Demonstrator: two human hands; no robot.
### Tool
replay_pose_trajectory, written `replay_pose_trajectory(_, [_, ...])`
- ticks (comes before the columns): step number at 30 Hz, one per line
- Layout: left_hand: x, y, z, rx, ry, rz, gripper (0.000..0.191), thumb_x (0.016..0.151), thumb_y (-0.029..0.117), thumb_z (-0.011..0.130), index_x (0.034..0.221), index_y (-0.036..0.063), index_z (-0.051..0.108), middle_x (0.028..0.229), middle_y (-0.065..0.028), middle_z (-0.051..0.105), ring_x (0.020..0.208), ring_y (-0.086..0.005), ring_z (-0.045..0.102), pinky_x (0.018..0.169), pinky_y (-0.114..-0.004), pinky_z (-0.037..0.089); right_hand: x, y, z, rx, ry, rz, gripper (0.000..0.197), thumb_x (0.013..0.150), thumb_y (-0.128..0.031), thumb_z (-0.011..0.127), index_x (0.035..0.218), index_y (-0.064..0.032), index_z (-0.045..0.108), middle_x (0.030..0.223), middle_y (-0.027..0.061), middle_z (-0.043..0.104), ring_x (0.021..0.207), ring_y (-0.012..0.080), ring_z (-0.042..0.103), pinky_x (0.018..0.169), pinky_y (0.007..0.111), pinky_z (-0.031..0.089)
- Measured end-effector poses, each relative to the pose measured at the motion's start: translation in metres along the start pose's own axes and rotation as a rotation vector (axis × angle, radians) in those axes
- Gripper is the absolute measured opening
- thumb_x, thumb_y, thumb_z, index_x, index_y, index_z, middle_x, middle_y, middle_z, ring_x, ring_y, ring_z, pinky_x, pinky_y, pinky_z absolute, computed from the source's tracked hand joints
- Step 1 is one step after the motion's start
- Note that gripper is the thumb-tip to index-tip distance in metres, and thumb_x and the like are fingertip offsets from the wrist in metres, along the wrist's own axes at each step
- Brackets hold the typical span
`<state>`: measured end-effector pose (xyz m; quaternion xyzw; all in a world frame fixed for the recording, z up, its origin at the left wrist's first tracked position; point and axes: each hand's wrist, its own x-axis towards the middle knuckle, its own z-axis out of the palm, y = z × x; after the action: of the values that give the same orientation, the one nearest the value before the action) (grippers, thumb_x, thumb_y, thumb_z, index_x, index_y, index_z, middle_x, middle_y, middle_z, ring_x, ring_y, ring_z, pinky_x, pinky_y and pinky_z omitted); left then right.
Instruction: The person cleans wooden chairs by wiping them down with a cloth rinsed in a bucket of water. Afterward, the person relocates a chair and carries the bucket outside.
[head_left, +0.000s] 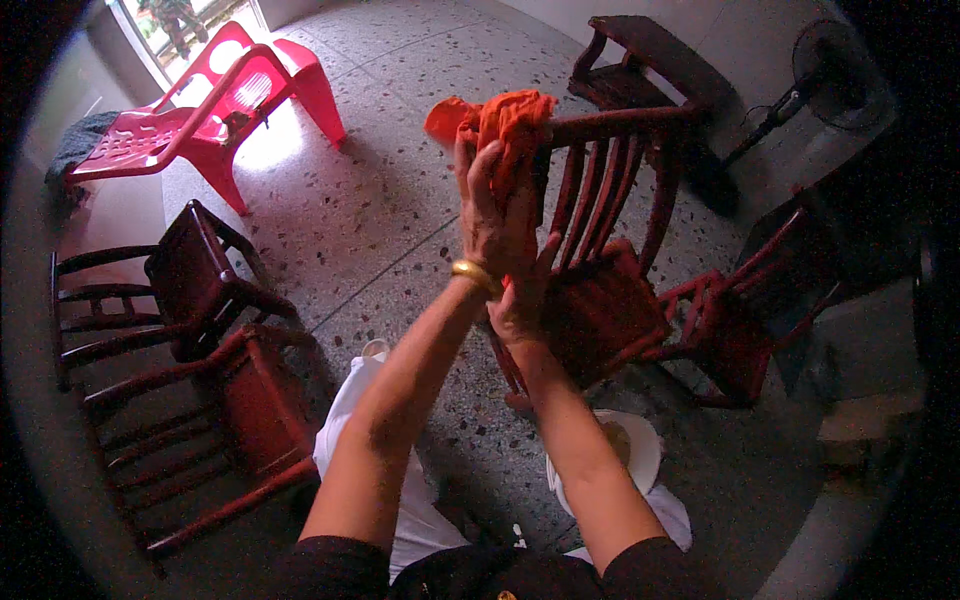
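An orange cloth (514, 116) lies bunched over the left end of the top rail of a dark red wooden chair (600, 202). My left hand (480, 195), with a gold-coloured bangle at the wrist, grips the cloth from the near side. Lower down, my right hand (521, 300) is around the chair's near back post, close beneath my left wrist; its fingers are partly hidden in shadow. The chair's slatted back stands upright, and its seat (607, 315) extends below the slats.
Dark wooden chairs (262, 405) stand at the left, a pink plastic chair (150, 139) behind them. A white bucket (645, 450) is by my right forearm. More wooden furniture (720, 337) and a standing fan (780, 105) are on the right.
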<state>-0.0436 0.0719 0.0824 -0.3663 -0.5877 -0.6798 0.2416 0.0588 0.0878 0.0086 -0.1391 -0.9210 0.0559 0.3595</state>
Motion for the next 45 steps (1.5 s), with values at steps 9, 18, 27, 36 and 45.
replay_pose_trajectory(9, [-0.201,0.006,-0.046,0.04,-0.594,-0.976,0.043,0.089,0.033,0.044,0.119,0.0027,0.04,0.108,-0.0227,0.055,0.099,-0.0409,0.053,0.082,-0.045,0.041,-0.158,0.019,0.019,-0.263,-0.685,0.221,0.06,0.088,-0.029,0.042,0.14,-0.0076,0.02,0.141,0.0171,0.024,0.129,0.0331,0.022,0.105,0.046,0.021])
replay_pose_trajectory(18, [-0.038,-0.018,-0.088,0.373,-0.647,-0.759,0.06,0.073,0.064,0.054,0.089,0.0069,0.067,0.081,-0.0185,0.064,0.077,-0.0325,0.063,0.069,-0.037,0.049,-0.08,0.038,-0.083,1.375,-0.282,1.051,0.029,0.084,-0.001,0.049,0.113,0.001,0.052,0.109,0.0086,0.058,0.098,0.0197,0.056,0.088,0.032,0.043])
replay_pose_trajectory(27, [0.13,0.0,-0.016,0.33,-1.062,-0.386,0.064,0.075,0.059,0.056,0.092,-0.0026,0.064,0.082,-0.0209,0.064,0.079,-0.0314,0.063,0.069,-0.037,0.049,0.06,-0.016,-0.206,1.571,0.036,0.72,0.031,0.086,-0.017,0.054,0.112,-0.0017,0.052,0.111,0.0106,0.056,0.105,0.0261,0.052,0.09,0.039,0.043])
replay_pose_trajectory(36, [0.063,-0.006,-0.026,-0.378,-0.762,-0.261,0.036,0.078,0.025,0.059,0.107,0.0028,0.057,0.102,-0.014,0.059,0.093,-0.028,0.057,0.081,-0.038,0.045,0.115,-0.021,-0.134,0.321,0.045,-0.396,0.047,0.079,-0.039,0.058,0.111,-0.0048,0.052,0.103,0.0154,0.056,0.097,0.0389,0.051,0.086,0.048,0.041])
replay_pose_trajectory(45, [0.031,0.127,-0.096,0.398,-0.963,-0.349,0.038,0.067,0.035,0.07,0.079,0.0017,0.056,0.067,-0.0195,0.059,0.065,-0.04,0.058,0.058,-0.043,0.046,0.132,0.117,-0.14,0.003,-0.107,-0.12,0.058,0.077,-0.05,0.056,0.107,0.0,0.052,0.106,0.0231,0.053,0.094,0.0373,0.053,0.086,0.04,0.042])
